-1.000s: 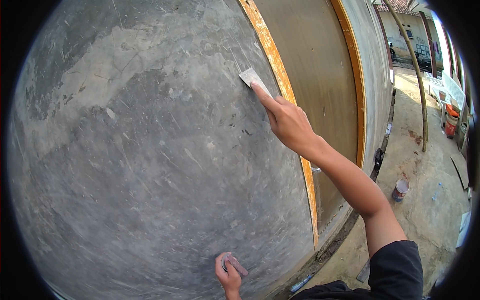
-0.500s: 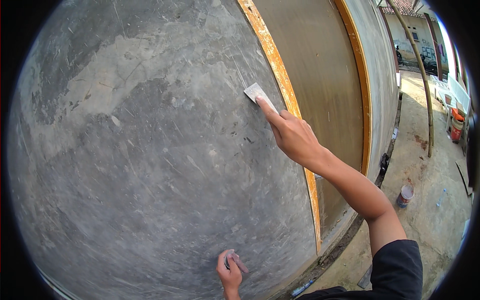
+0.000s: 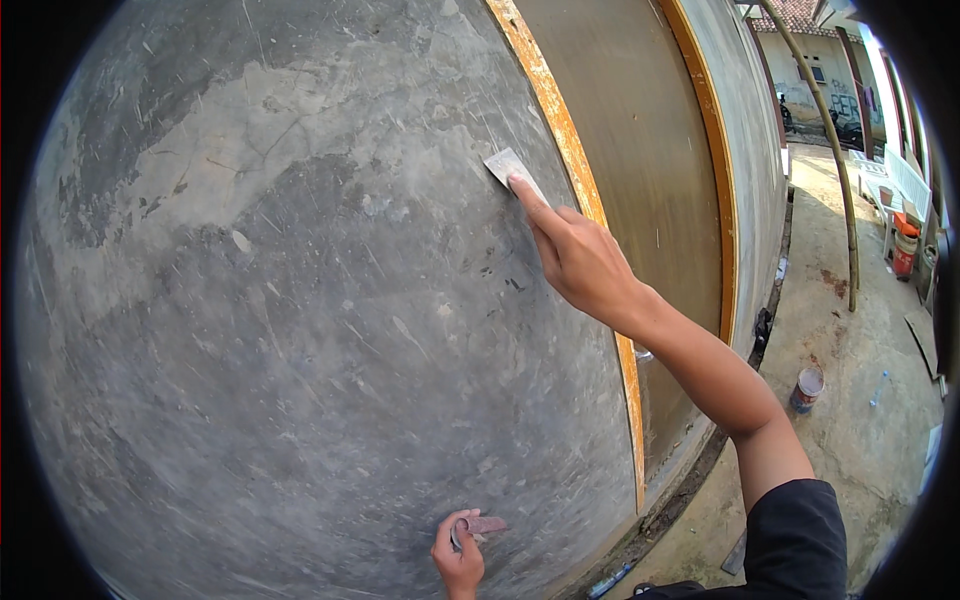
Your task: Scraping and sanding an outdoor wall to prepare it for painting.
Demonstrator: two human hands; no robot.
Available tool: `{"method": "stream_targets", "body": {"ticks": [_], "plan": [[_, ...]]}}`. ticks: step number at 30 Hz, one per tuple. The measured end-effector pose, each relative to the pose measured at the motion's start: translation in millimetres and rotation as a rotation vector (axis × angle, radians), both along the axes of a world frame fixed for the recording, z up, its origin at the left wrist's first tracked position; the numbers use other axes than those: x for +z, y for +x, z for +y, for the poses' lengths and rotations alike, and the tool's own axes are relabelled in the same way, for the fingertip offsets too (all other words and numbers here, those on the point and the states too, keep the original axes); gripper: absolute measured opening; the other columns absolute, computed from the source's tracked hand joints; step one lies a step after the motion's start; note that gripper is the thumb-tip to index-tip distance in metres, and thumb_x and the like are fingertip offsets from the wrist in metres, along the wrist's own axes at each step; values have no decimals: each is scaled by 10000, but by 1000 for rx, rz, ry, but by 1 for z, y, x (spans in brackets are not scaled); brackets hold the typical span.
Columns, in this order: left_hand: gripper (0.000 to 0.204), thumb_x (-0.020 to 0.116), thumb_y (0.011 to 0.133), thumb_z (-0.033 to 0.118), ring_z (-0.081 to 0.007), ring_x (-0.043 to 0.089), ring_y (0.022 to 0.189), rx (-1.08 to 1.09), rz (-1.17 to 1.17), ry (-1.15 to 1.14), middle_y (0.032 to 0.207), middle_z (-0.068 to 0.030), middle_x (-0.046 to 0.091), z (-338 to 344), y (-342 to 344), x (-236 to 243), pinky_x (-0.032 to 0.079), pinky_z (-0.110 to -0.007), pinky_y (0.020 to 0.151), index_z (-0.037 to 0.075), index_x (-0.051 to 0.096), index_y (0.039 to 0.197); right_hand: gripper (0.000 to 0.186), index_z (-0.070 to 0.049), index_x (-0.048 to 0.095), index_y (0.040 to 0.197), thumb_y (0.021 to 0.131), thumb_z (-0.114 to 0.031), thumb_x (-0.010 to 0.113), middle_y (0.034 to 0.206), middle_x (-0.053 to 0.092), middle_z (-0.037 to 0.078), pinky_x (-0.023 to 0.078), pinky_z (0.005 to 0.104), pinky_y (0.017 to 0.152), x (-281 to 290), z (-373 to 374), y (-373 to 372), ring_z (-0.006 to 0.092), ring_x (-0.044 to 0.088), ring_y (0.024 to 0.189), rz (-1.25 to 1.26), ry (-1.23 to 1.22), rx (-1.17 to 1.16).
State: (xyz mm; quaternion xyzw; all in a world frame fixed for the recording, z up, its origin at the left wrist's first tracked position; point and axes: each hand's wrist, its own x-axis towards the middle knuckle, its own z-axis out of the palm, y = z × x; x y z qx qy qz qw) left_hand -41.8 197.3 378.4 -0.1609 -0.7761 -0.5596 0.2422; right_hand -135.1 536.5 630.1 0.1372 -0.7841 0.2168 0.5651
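My right hand point(image 3: 585, 258) reaches up to the grey cement wall point(image 3: 330, 370) and is closed on a putty knife point(image 3: 512, 170). The forefinger lies stretched along its flat, whitish blade. The blade's far edge is against the wall, left of the door frame's orange, flaking post point(image 3: 563, 125). Low in the picture, my left hand point(image 3: 459, 555) is closed round a curled, reddish-brown strip of sandpaper point(image 3: 486, 524), with one end sticking out to the right. Paler smooth patches and thin scratches mark the wall around the blade.
A brown door point(image 3: 640, 150) stands right of the post. On the concrete ground at right are a paint can point(image 3: 808, 388), a leaning wooden pole point(image 3: 840, 170) and a red-and-orange container point(image 3: 905, 248) beside a white chair point(image 3: 906, 180). A narrow gutter follows the wall's foot.
The putty knife and right hand have moved slightly up and left relative to the door post. In my left hand the sandpaper strip has turned, its loose end now pointing right rather than down.
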Motion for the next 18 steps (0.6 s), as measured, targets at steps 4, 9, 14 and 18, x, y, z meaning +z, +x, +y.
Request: {"method": "stream_targets", "body": {"ticks": [4,9,14,18], "plan": [[165,520,942,4,-268,714,952,-42,137,-98,1025,-147,741,0,-3,35,539,-349,842,-12,632,1063,569,-172,353,1517,973,-105,511,769,563,196,455,495,643,21,-8,-8,384,579,676,37,4,-51],[214,559,874,-51,-341,663,1104,-149,584,-377,1089,-118,734,6,-20,115,479,-464,969,25,641,1056,576,-126,351,1514,964,-75,515,760,563,210,454,476,652,2,-18,2,369,583,681,-41,8,-71],[319,562,876,-42,-367,543,1291,-218,824,-614,988,-72,727,38,-40,201,307,-585,1115,31,635,1178,576,-91,347,1514,966,-63,519,760,578,225,451,465,642,10,-14,5,366,585,664,-36,29,-27],[257,453,886,-35,-396,449,1369,-286,807,-783,1258,-98,667,71,-59,257,206,-587,1167,23,594,1092,566,-121,351,1517,975,-81,509,757,582,222,452,478,632,25,-13,-7,380,588,659,60,-24,-56]]}}
